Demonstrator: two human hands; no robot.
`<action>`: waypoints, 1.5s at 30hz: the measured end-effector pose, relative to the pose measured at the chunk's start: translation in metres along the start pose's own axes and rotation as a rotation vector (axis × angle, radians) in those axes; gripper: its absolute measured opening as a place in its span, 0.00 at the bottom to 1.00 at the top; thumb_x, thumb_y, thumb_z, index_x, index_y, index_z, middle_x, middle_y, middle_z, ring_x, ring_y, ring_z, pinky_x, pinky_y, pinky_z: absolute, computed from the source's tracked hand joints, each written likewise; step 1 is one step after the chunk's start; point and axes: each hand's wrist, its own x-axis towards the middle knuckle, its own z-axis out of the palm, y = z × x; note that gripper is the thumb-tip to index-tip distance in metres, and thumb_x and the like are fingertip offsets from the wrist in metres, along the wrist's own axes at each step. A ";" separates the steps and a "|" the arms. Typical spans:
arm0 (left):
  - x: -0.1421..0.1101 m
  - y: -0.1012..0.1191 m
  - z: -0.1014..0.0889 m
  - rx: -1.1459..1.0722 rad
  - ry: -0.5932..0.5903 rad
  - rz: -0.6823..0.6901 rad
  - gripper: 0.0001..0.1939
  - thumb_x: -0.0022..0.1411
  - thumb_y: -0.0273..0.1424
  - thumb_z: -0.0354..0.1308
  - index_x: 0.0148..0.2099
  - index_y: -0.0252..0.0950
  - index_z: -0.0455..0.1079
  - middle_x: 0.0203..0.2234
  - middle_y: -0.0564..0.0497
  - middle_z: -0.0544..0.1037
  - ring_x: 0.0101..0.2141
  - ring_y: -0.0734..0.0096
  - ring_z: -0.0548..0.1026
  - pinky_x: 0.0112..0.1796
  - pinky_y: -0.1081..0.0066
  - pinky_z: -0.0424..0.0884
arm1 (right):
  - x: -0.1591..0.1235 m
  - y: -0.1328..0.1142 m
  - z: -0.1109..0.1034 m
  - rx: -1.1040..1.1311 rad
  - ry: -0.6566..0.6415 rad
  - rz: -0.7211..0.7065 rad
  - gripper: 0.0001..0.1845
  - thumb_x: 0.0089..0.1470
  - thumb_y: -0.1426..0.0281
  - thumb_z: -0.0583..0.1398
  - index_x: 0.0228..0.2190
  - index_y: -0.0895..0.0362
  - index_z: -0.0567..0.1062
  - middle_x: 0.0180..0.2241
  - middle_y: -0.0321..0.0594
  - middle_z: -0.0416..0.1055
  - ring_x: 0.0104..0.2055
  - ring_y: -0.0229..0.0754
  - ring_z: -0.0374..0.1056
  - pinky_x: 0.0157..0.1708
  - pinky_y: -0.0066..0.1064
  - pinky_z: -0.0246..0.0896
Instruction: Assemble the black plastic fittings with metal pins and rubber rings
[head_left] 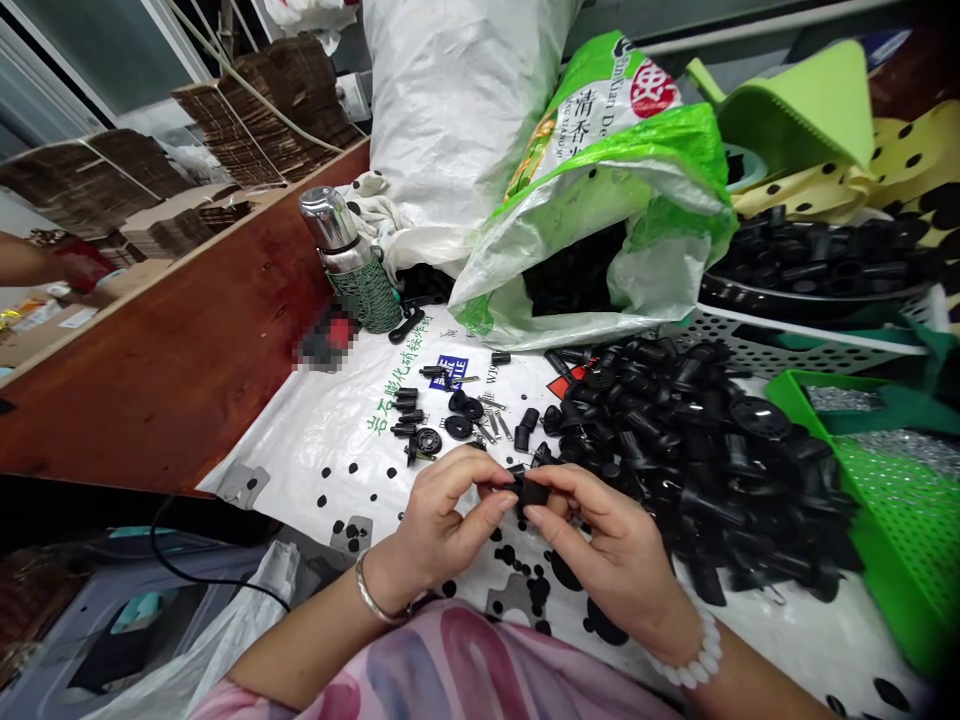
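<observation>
My left hand [442, 520] and my right hand [600, 545] meet over the white spotted sheet [315, 450], both pinching one small black plastic part [529, 490] between thumbs and fingertips. A silver bangle circles my left wrist and a white bead bracelet my right. Just beyond the hands lie loose small black pieces [442, 410] and thin metal pins. A large heap of black plastic parts [697, 450] spreads to the right of my right hand.
A green-and-white sack [600, 190] lies open behind the heap, with a white sack [450, 110] beside it. A steel flask [352, 260] stands at the red-brown board [172, 350]. A green tray [892, 480] sits at right, a basket of black parts [810, 270] behind it. Another person's arm [37, 262] shows far left.
</observation>
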 end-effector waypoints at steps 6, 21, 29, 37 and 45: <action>-0.004 -0.005 0.003 0.060 0.034 -0.038 0.04 0.57 0.23 0.56 0.37 0.34 0.66 0.26 0.50 0.70 0.29 0.73 0.69 0.30 0.72 0.66 | 0.001 0.001 -0.001 -0.185 0.066 -0.225 0.13 0.52 0.76 0.56 0.41 0.56 0.69 0.36 0.44 0.71 0.34 0.41 0.69 0.33 0.32 0.67; -0.002 -0.004 0.009 0.022 0.082 0.158 0.08 0.57 0.19 0.53 0.39 0.34 0.65 0.29 0.48 0.71 0.31 0.72 0.70 0.31 0.72 0.67 | 0.007 -0.009 -0.006 0.361 -0.143 0.399 0.11 0.51 0.67 0.58 0.36 0.59 0.73 0.16 0.32 0.66 0.17 0.32 0.62 0.17 0.23 0.59; 0.004 -0.005 -0.001 0.021 -0.041 0.189 0.06 0.58 0.21 0.53 0.38 0.34 0.66 0.29 0.48 0.71 0.30 0.72 0.70 0.30 0.72 0.69 | 0.011 -0.005 -0.007 0.599 -0.276 0.529 0.12 0.50 0.65 0.59 0.34 0.61 0.71 0.23 0.36 0.70 0.16 0.28 0.58 0.17 0.22 0.54; -0.002 -0.007 0.009 -0.016 0.064 0.011 0.04 0.58 0.22 0.53 0.35 0.34 0.65 0.28 0.49 0.70 0.29 0.72 0.69 0.30 0.72 0.67 | 0.004 -0.005 -0.002 0.384 -0.122 0.352 0.11 0.51 0.66 0.58 0.36 0.59 0.71 0.19 0.33 0.65 0.21 0.33 0.63 0.22 0.25 0.62; 0.006 -0.004 0.013 -0.018 0.069 0.093 0.05 0.58 0.21 0.53 0.36 0.34 0.65 0.28 0.49 0.70 0.30 0.72 0.69 0.30 0.72 0.67 | 0.007 -0.002 -0.001 0.437 -0.075 0.373 0.11 0.51 0.65 0.58 0.34 0.59 0.71 0.19 0.33 0.66 0.20 0.33 0.63 0.22 0.26 0.62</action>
